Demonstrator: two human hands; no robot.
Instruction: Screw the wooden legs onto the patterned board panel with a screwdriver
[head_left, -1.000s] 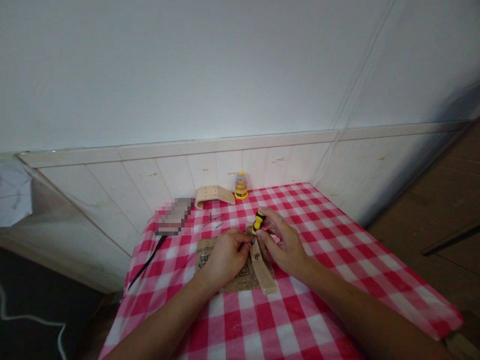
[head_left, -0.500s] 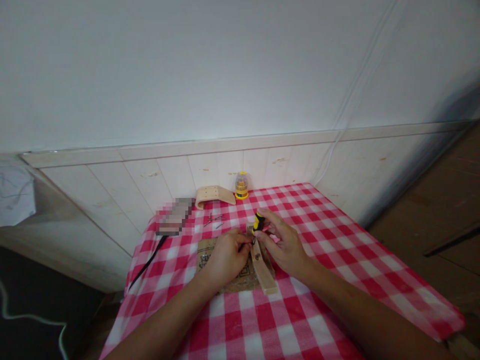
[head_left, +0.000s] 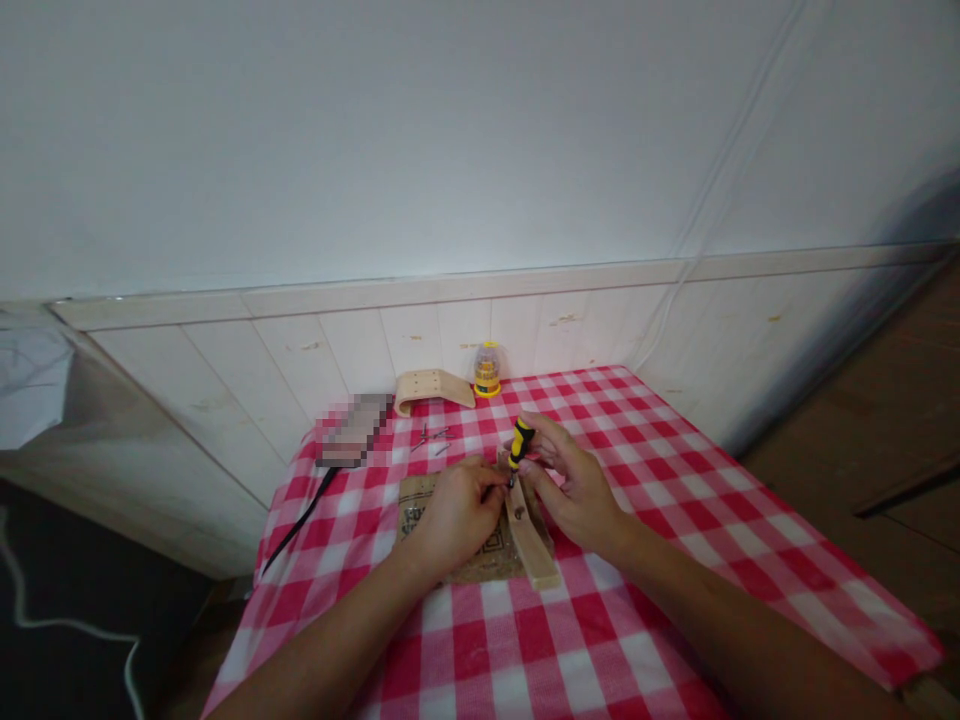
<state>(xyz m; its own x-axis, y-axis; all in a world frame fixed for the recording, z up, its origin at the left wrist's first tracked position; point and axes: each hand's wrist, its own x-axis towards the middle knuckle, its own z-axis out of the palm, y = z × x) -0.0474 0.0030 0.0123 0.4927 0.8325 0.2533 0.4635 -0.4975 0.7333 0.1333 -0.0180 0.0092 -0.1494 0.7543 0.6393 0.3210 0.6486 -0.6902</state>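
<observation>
My right hand (head_left: 574, 490) grips the yellow-and-black handle of a screwdriver (head_left: 520, 442), its shaft pointing down at a pale, bent wooden piece (head_left: 531, 550). Beside the screwdriver's tip, my left hand (head_left: 469, 505) has its thumb and fingers pinched together; what lies between them is too small to make out. A dark hole or fitting shows in the wood just below my fingers. Under the wooden piece lies a brown printed sheet (head_left: 469, 572), partly covered by my left hand.
Several screws (head_left: 436, 438) lie loose beyond my left hand. Farther back are a curved plywood piece (head_left: 431, 388) with holes and a clear-domed bit set (head_left: 487, 370). A blurred-out flat object (head_left: 356, 430) with a black strap rests at left on the checked tablecloth (head_left: 637, 630).
The screwdriver handle leans slightly more to the right, and the right fingers have shifted on it. The left hand stays in its pinch by the tip. The whole view has shifted slightly.
</observation>
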